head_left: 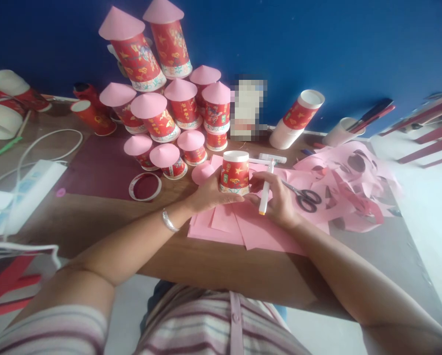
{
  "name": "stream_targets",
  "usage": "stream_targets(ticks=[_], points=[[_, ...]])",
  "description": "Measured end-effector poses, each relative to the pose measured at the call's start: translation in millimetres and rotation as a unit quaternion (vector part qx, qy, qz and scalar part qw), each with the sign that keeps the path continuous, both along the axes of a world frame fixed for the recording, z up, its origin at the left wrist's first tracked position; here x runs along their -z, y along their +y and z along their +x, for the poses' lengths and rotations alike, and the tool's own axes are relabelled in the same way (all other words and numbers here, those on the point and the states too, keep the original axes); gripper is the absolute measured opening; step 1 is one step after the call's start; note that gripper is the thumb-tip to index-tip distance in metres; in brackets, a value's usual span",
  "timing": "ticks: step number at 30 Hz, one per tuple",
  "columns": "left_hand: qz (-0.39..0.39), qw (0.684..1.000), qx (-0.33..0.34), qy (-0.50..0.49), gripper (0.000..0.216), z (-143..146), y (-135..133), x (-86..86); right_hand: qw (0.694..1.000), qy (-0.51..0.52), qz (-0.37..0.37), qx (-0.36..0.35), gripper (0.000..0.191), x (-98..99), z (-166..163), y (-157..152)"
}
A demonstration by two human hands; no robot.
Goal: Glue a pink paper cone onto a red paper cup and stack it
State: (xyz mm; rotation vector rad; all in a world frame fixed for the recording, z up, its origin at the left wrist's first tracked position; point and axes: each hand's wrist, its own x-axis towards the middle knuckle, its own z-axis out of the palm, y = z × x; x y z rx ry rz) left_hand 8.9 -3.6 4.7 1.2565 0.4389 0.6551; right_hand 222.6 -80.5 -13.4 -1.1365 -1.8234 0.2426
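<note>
- Left hand (pixel 209 192): closed round an upturned red paper cup (pixel 234 172), kept on pink paper sheets (pixel 243 227).
- Right hand (pixel 276 197): a white marker (pixel 265 190) is pinched beside the cup.
- Scissors (pixel 305 197) are seen nearby.

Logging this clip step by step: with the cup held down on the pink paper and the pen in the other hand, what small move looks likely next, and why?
Probably bringing the pen tip down beside the cup rim: the left hand holds that upside-down cup on the pink paper, the right hand holds the pen just beside it, and finished cups behind wear pink cones.

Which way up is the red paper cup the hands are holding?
Upside down: the red paper cup stands on the pink paper, wide rim down, narrow white base up, between both hands.
</note>
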Motion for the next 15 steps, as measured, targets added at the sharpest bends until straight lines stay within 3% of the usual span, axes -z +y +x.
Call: stream_targets(ticks=[4,10,15], points=[[0.018,1.0,0.003,0.009,0.064,-1,0,1.0,1.0,0.008,-0.007,-0.004,0.048,0.6,-1,-1],[0.011,1.0,-0.018,0.011,0.079,-6,5,15.0,1.0,-0.005,0.007,0.005,0.047,-3.0,0,-1],[0.019,0.999,0.023,0.029,0.061,-8,6,7.9,1.0,-0.013,0.012,0.001,0.046,-2.6,0,0]])
